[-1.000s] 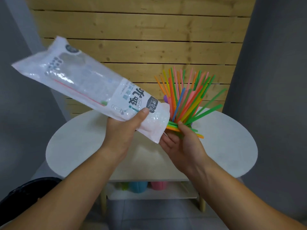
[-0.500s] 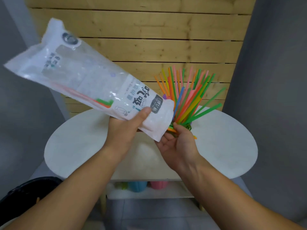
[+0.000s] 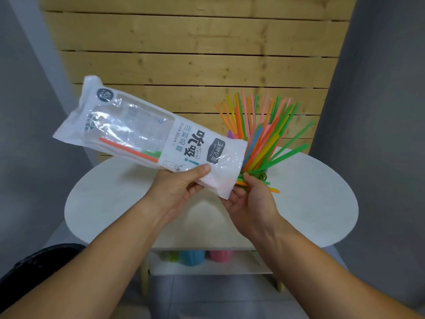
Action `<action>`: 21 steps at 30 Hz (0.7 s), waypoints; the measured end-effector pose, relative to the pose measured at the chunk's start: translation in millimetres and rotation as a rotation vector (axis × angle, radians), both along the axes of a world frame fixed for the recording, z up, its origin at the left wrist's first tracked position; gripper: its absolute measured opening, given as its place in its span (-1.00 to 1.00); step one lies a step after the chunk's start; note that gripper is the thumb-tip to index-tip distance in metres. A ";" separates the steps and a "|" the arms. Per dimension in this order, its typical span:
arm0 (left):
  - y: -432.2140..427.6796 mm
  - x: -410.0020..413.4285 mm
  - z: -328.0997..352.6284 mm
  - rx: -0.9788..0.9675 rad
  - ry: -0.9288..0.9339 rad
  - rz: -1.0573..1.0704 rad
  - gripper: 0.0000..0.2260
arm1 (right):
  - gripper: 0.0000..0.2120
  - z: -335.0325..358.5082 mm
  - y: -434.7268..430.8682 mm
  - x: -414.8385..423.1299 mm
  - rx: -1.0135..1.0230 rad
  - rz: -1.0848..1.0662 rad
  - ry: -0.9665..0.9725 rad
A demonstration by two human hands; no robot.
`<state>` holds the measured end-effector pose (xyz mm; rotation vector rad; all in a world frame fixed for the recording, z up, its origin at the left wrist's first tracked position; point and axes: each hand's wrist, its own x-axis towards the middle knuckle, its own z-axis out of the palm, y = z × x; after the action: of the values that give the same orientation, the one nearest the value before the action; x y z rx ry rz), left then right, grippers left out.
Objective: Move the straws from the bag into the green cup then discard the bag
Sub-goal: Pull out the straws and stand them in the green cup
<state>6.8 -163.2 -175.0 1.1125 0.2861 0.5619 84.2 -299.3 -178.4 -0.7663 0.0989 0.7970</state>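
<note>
- My left hand point(image 3: 181, 187) grips the bag point(image 3: 147, 137) near its lower end, thumb pressed on the printed front and fingers curled behind it.
- The bag hangs in the air above the white surface point(image 3: 110, 203). It is tilted, with the far end up to the left and the lower end down to the right, just beside the green cup point(image 3: 258, 175).
- The bag is white plastic with a clear window, dark and teal lettering and a dark badge, and it looks almost flat.
- Through the window I make out an orange straw point(image 3: 128, 149) and the tip of a green straw point(image 3: 151, 153) lying along the lower edge.
- My right hand point(image 3: 253, 199) sits palm up under the bag's lower end, fingers loosely spread and holding nothing I can see.
- The straws point(image 3: 264, 134) fan out of the cup in orange, pink, green, yellow and blue. Only a sliver of the cup shows.
- Some loose straws point(image 3: 273, 190) lie on the surface by the cup.
</note>
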 end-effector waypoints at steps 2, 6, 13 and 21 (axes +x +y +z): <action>1.5 0.2 -0.6 -0.044 0.019 0.019 -0.66 | -0.66 -0.3 0.2 1.0 -0.003 -0.005 -0.005; 1.2 -1.5 2.7 -0.034 0.039 0.065 -0.56 | -0.69 -0.4 -1.1 2.3 -0.025 0.004 -0.006; 3.7 -4.9 8.3 0.020 0.012 0.115 -0.72 | -0.79 0.8 -1.3 2.9 -0.055 -0.014 0.025; 19.2 -11.4 2.7 -0.371 0.031 0.270 -0.75 | -0.84 14.7 -20.0 25.6 -0.089 -0.215 -0.254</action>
<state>-4.6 -143.9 -172.2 0.7276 0.5500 0.6982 109.8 -319.3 -163.7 -0.9183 -0.0110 0.4894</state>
